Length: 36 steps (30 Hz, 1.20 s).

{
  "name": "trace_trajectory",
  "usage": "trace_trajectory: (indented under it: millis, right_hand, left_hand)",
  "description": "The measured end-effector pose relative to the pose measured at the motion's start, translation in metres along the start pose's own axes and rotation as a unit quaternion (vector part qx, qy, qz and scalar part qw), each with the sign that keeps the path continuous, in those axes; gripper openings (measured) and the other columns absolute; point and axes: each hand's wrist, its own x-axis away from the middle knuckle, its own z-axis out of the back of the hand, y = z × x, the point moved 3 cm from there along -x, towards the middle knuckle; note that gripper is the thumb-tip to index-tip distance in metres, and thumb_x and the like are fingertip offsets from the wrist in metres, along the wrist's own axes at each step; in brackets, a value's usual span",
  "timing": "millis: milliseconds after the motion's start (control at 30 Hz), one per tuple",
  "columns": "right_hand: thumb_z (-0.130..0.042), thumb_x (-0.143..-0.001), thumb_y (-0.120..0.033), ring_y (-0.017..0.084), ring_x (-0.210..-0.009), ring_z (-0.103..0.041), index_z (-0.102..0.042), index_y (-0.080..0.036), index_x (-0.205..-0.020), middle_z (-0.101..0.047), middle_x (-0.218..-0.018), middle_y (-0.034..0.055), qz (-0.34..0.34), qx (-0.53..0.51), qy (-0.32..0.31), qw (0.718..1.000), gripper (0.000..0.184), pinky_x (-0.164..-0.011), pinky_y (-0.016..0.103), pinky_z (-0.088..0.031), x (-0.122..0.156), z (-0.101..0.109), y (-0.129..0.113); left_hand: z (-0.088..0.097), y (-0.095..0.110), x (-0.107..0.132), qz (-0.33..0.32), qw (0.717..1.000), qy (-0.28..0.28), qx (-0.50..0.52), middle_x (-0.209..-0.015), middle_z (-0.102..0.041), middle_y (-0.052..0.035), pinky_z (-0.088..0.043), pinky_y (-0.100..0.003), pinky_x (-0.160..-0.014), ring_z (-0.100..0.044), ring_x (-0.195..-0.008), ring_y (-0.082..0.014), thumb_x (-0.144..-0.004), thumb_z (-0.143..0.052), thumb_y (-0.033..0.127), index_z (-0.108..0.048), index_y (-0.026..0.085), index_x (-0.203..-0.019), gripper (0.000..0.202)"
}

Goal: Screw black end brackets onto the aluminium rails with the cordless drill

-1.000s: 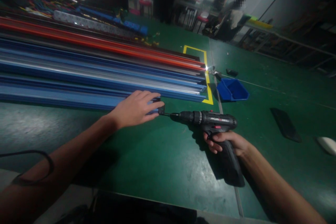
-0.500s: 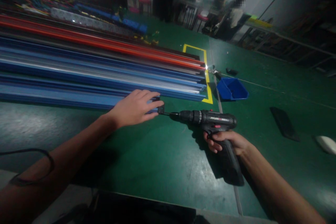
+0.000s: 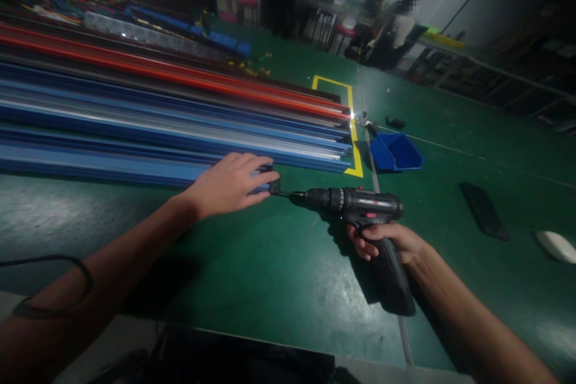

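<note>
My right hand [image 3: 382,240] is wrapped around the handle of a black cordless drill [image 3: 373,204], its bit pointing left. The bit's tip touches a small black end piece [image 3: 275,184] at the end of the nearest blue metal profile [image 3: 112,159]. Over that same end lies my left hand [image 3: 234,183], palm down, its fingers gripping the profile and the end piece. The hand hides much of the profile's end. Behind it, several more blue profiles [image 3: 180,117] and red profiles [image 3: 180,68] lie side by side on the green table [image 3: 270,270].
A blue bin [image 3: 396,153] stands right of the profile ends, beside a yellow tape outline [image 3: 353,102]. Farther right lie a dark flat object [image 3: 483,210] and a white rounded object [image 3: 557,246]. Wires and a grey bar [image 3: 135,30] are at the back left. People are in the background.
The hands, drill and profile keep the same arrangement, with the bit still at the end piece. The whole view has shifted very slightly.
</note>
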Motion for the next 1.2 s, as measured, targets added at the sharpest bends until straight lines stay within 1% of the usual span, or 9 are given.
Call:
trace_trajectory:
  millis: [133,333,500,767,1000,1200]
  right_hand:
    - [-0.077,-0.086,-0.016,0.009,-0.058,-0.060,-0.076,-0.005,-0.103,-0.066,-0.071,0.0034,0.009,0.017,0.001,1.000,0.020,-0.064,0.024,-0.058,-0.0001,-0.0005,-0.0017]
    - [-0.077,-0.087,-0.016,0.008,-0.058,-0.060,-0.076,-0.006,-0.103,-0.068,-0.074,0.0038,0.011,0.026,-0.007,1.000,0.020,-0.065,0.024,-0.059,-0.0007,-0.0009,-0.0028]
    - [-0.078,-0.086,-0.019,0.007,-0.056,-0.059,-0.076,-0.005,-0.106,-0.070,-0.081,0.0056,0.011,0.026,0.002,1.000,0.025,-0.064,0.024,-0.059,-0.0010,0.0006,-0.0018]
    - [-0.076,-0.086,-0.018,0.007,-0.058,-0.060,-0.075,-0.005,-0.107,-0.070,-0.084,0.0064,0.009,0.025,-0.006,1.000,0.025,-0.065,0.025,-0.060,-0.0012,-0.0013,-0.0019]
    - [-0.077,-0.086,-0.018,0.007,-0.058,-0.061,-0.075,-0.005,-0.108,-0.070,-0.084,0.0065,0.004,0.025,0.004,1.000,0.026,-0.066,0.025,-0.060,-0.0007,0.0008,-0.0020]
    - [-0.077,-0.085,-0.018,0.007,-0.058,-0.060,-0.074,-0.005,-0.108,-0.070,-0.083,0.0067,0.011,0.027,-0.009,1.000,0.027,-0.067,0.025,-0.060,-0.0006,0.0015,-0.0017]
  left_hand:
    - [0.0007,0.0004,-0.0001,0.000,1.000,0.003,-0.005,-0.146,-0.056,-0.0173,-0.052,-0.051,-0.095,-0.060,-0.123,-0.0359,-0.103,-0.052,0.042,-0.061,0.023,-0.140,0.042]
    - [0.0000,0.0003,0.0000,0.000,1.000,0.000,-0.004,-0.147,-0.056,-0.0172,-0.052,-0.051,-0.097,-0.060,-0.124,-0.0352,-0.104,-0.050,0.043,-0.060,0.023,-0.140,0.043]
    - [0.0002,0.0003,0.0000,0.001,1.000,-0.007,-0.001,-0.148,-0.055,-0.0171,-0.052,-0.052,-0.097,-0.059,-0.124,-0.0362,-0.103,-0.050,0.043,-0.060,0.023,-0.141,0.043]
    - [0.0015,0.0009,-0.0003,0.007,1.000,-0.008,0.006,-0.148,-0.055,-0.0180,-0.052,-0.053,-0.097,-0.059,-0.126,-0.0365,-0.103,-0.051,0.043,-0.060,0.023,-0.141,0.044]
    - [0.0013,0.0009,-0.0001,0.004,1.000,-0.003,0.004,-0.148,-0.056,-0.0179,-0.052,-0.053,-0.097,-0.060,-0.125,-0.0369,-0.103,-0.052,0.042,-0.061,0.023,-0.140,0.043]
    - [0.0019,0.0011,-0.0003,0.004,1.000,0.005,0.009,-0.146,-0.057,-0.0177,-0.052,-0.052,-0.096,-0.060,-0.123,-0.0357,-0.102,-0.053,0.042,-0.062,0.023,-0.139,0.042]
